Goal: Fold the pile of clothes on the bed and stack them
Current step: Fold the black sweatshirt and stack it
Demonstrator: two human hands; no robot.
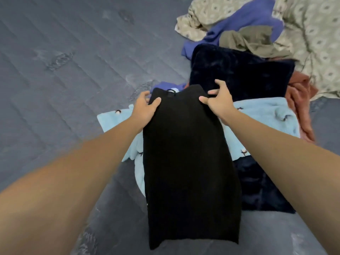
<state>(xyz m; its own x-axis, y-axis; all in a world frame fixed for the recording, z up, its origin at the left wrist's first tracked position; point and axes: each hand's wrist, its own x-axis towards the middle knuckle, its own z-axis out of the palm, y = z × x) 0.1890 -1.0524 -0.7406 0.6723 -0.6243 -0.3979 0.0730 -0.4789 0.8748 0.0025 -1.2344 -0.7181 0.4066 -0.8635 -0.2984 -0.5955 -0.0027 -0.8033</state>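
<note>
- Your fingers point(146, 94) on the left hand curl behind the cloth's far edge, so you cannot see most of them; only the thumb lies on top.
- The black garment point(189, 168) is so dark that its folds and seams are hard to make out; a small loop shows at its far edge, between your hands.
- The light blue garment point(261, 113) is mostly covered by the black one, showing only to the outside of each hand and forearm.
- Your elbows and everything nearer are cut off by the bottom edge of the view.
- Both forearms reach forward and converge toward the far end of the black garment.
- Your left hand point(145, 107) grips the far left corner, thumb over the top and fingers wrapped behind.
- Your right hand point(219, 100) pinches the far right corner, thumb on the near side and fingers spread over the edge.
- The black garment runs lengthwise from your hands back toward you, lying flat between your forearms on the grey bed point(73, 70).
- Beyond your right hand lies the unfolded pile point(244, 45): a dark navy piece just past your fingers, then blue, olive and patterned cloth, with a rust-coloured piece to the outside of it.
</note>
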